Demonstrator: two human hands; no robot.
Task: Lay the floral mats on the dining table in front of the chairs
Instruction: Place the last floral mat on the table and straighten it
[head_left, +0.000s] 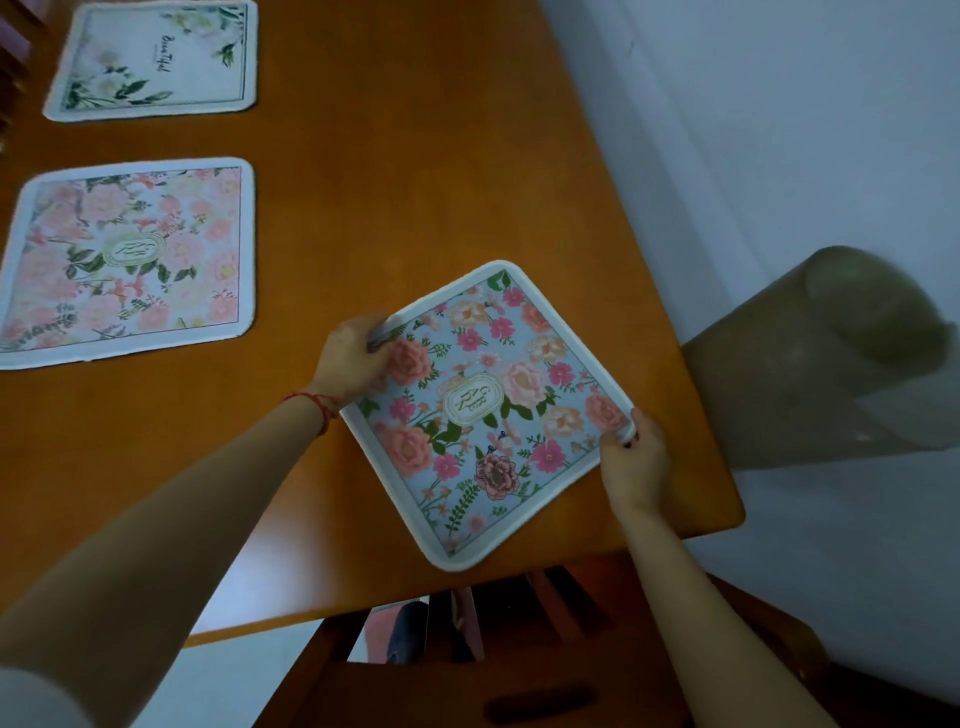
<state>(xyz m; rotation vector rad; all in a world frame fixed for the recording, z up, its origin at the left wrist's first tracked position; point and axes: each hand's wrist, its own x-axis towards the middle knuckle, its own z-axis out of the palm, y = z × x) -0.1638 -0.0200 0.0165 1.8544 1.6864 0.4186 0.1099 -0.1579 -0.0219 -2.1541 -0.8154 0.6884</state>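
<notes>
A blue floral mat (488, 410) lies turned like a diamond near the table's front right corner. My left hand (350, 361) pinches its left corner. My right hand (634, 457) pinches its right corner. Its near corner reaches the front edge of the wooden dining table (415, 182), above a wooden chair (467, 686). A pink floral mat (124, 260) lies flat at the left. Further back, a white mat with green leaves (156, 57) also lies flat.
A rolled brownish translucent sheet (831, 353) stands just off the table's right edge. A pale wall (779, 130) runs along the right side. Dark slats of another chair (10, 57) show at the far left edge.
</notes>
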